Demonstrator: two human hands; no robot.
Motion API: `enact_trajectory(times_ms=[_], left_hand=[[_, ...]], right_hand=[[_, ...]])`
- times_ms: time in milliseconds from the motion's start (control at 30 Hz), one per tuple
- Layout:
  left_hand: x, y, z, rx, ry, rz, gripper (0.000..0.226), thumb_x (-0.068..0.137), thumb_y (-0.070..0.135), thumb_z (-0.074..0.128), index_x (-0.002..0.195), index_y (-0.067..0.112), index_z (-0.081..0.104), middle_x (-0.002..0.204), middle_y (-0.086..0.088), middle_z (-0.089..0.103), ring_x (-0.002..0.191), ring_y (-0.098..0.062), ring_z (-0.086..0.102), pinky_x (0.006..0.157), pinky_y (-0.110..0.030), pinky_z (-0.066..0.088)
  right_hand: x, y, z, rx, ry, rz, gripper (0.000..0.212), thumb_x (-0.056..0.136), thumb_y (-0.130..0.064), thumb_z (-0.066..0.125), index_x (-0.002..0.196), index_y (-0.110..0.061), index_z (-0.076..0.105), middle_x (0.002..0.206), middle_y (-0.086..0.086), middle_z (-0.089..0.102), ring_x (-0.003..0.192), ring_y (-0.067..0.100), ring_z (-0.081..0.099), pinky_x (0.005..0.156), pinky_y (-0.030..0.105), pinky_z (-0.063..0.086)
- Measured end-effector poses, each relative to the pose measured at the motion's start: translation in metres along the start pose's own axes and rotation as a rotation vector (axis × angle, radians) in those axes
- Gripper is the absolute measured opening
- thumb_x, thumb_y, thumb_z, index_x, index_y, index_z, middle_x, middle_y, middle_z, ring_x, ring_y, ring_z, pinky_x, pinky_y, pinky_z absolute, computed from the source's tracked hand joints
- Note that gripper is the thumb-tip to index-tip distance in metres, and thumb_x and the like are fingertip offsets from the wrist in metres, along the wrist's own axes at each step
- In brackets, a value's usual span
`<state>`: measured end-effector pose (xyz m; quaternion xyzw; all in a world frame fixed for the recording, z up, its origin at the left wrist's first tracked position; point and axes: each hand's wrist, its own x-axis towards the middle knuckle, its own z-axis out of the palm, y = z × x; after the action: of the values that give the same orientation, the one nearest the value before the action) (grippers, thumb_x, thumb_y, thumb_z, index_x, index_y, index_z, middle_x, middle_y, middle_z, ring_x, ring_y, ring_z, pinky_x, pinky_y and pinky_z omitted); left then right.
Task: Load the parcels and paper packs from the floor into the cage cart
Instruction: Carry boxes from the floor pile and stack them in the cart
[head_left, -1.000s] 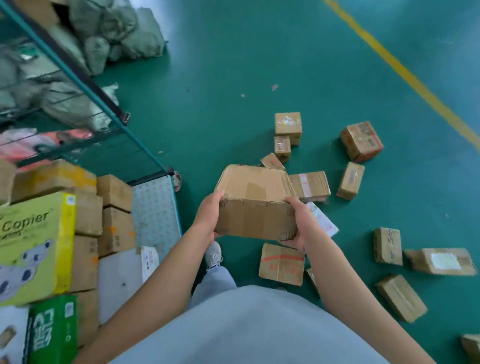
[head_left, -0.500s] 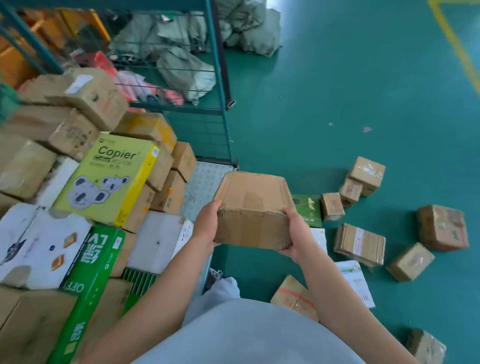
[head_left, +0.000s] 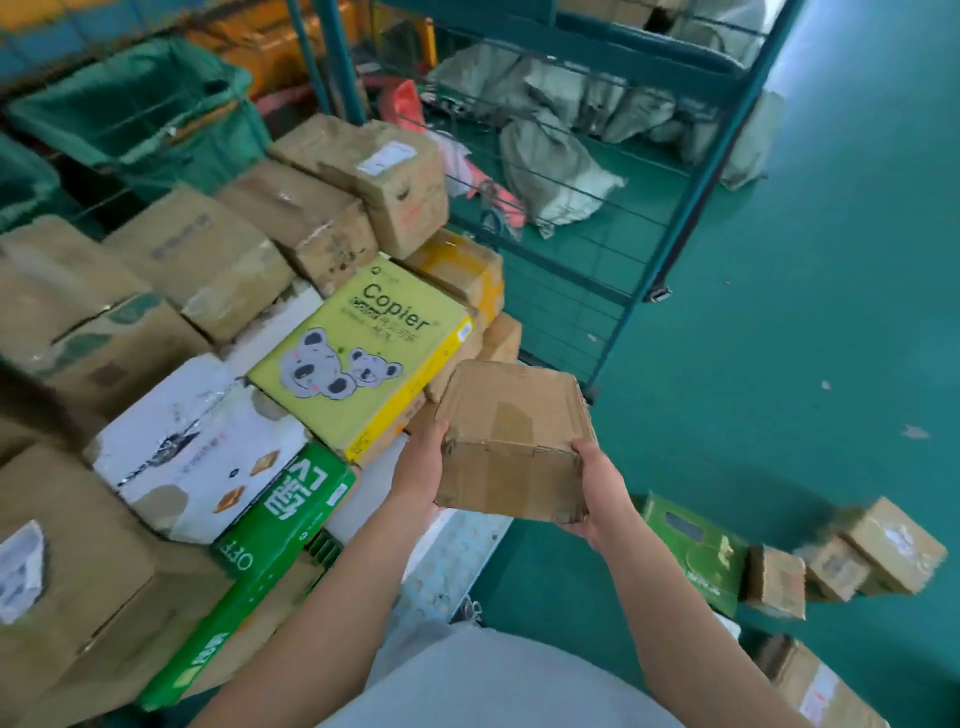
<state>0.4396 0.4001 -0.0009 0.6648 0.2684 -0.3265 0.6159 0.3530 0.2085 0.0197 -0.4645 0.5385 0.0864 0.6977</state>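
Observation:
I carry a worn brown cardboard parcel in front of my chest. My left hand grips its left side and my right hand grips its right side and underside. The parcel hangs just right of the stack in the cage cart, above the cart's patterned floor plate. In the cart lie a yellow Copier paper pack, a green paper pack, a white box and several brown parcels. More parcels and a green box lie on the floor at right.
The cart's teal mesh side panel stands behind the stack, with grey sacks beyond it. A green bin is at the back left. The teal floor stretches out to the right.
My view has swung left toward the cart. Both hands have carried the parcel from above the floor parcels to beside the stacked boxes, keeping the same grip.

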Motion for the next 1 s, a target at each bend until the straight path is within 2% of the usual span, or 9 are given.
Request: enact_trajectory(times_ms=[133,233,333,467,567,667,767,867,1000], left_hand=[[0.016,0.028,-0.045,-0.101,0.072,0.009,0.038,0.096,0.061,0.049,0.119,0.035,0.065,0.117,-0.001,0.067,0.108,-0.027,0.064,0.091,-0.045,0.054],[0.023,0.038,-0.076,-0.171,0.132,0.047,0.044,0.092,0.067,0.048,0.122,0.038,0.063,0.122,0.002,0.066,0.113,-0.026,0.062,0.1,-0.052,0.051],[0.035,0.037,-0.1,-0.242,0.216,0.072,0.042,0.088,0.067,0.051,0.111,0.035,0.066,0.118,-0.001,0.067,0.11,-0.027,0.063,0.104,-0.056,0.049],[0.054,0.028,-0.12,-0.349,0.285,0.044,0.058,0.068,0.079,0.056,0.106,0.038,0.069,0.116,0.0,0.069,0.11,-0.026,0.064,0.102,-0.057,0.05],[0.056,0.031,-0.127,-0.411,0.317,0.035,0.063,0.068,0.077,0.056,0.114,0.036,0.067,0.117,0.0,0.069,0.11,-0.024,0.063,0.101,-0.056,0.05],[0.061,0.033,-0.132,-0.494,0.361,0.046,0.066,0.072,0.077,0.059,0.124,0.036,0.06,0.123,0.002,0.066,0.113,-0.024,0.063,0.099,-0.059,0.052],[0.074,0.032,-0.128,-0.546,0.424,0.062,0.062,0.076,0.078,0.061,0.125,0.04,0.056,0.127,0.001,0.065,0.116,-0.026,0.063,0.1,-0.061,0.051],[0.091,0.036,-0.12,-0.606,0.465,0.048,0.061,0.08,0.075,0.062,0.128,0.04,0.054,0.129,-0.001,0.065,0.119,-0.028,0.062,0.102,-0.062,0.05],[0.109,0.044,-0.113,-0.658,0.509,0.015,0.065,0.072,0.079,0.062,0.128,0.045,0.056,0.133,0.001,0.064,0.123,-0.028,0.06,0.104,-0.063,0.047]], right_hand=[[0.011,-0.023,0.065,-0.118,-0.072,-0.016,0.034,0.095,-0.05,0.057,0.121,-0.028,0.056,0.124,0.008,0.058,0.113,0.034,0.057,0.097,0.058,0.052],[0.011,-0.036,0.108,-0.227,-0.152,-0.046,0.039,0.094,-0.052,0.057,0.126,-0.029,0.056,0.125,0.007,0.058,0.112,0.032,0.058,0.088,0.051,0.056],[0.012,-0.045,0.142,-0.345,-0.203,-0.089,0.046,0.094,-0.055,0.057,0.131,-0.029,0.053,0.125,0.005,0.058,0.108,0.028,0.059,0.077,0.044,0.057],[0.02,-0.05,0.169,-0.433,-0.239,-0.097,0.057,0.091,-0.059,0.061,0.134,-0.025,0.047,0.123,0.006,0.057,0.105,0.028,0.061,0.08,0.048,0.06],[0.028,-0.054,0.187,-0.514,-0.265,-0.09,0.06,0.092,-0.061,0.059,0.136,-0.023,0.045,0.117,0.001,0.053,0.101,0.022,0.057,0.088,0.052,0.057],[0.038,-0.059,0.206,-0.615,-0.316,-0.085,0.064,0.093,-0.068,0.054,0.139,-0.025,0.046,0.131,0.001,0.052,0.111,0.025,0.057,0.096,0.055,0.056],[0.053,-0.067,0.224,-0.762,-0.336,-0.103,0.07,0.094,-0.074,0.042,0.148,-0.03,0.038,0.143,0.003,0.048,0.12,0.033,0.055,0.083,0.045,0.059],[0.069,-0.081,0.242,-0.919,-0.354,-0.137,0.06,0.098,-0.071,0.036,0.145,-0.033,0.036,0.127,0.004,0.058,0.101,0.033,0.069,0.075,0.042,0.061],[0.094,-0.103,0.264,-0.964,-0.417,-0.22,0.036,0.101,-0.055,0.048,0.124,-0.028,0.043,0.107,0.007,0.069,0.085,0.027,0.074,0.081,0.048,0.061]])
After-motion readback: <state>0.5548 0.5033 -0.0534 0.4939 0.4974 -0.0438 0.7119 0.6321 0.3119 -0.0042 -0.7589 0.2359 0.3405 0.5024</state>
